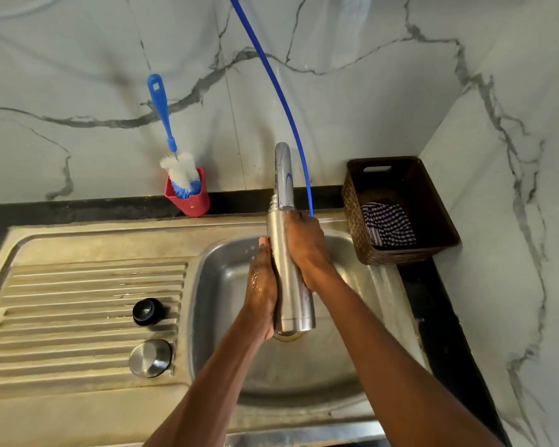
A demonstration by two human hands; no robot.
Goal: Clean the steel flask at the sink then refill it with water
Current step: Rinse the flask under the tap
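Observation:
The steel flask (290, 279) stands upright over the sink basin (226, 279), its open threaded neck just under the chrome tap spout (283, 175). My left hand (261, 285) presses flat along the flask's left side and is wet. My right hand (307, 246) wraps the flask's upper right side. On the draining board lie the flask's black inner stopper (148, 311) and its steel cap (150, 357), apart from each other.
A blue-handled bottle brush (171, 140) stands in a red holder (189, 196) at the back wall. A thin blue hose (281, 101) curves down behind the tap. A brown woven basket (397, 211) holding a checked cloth (389, 224) sits at the right.

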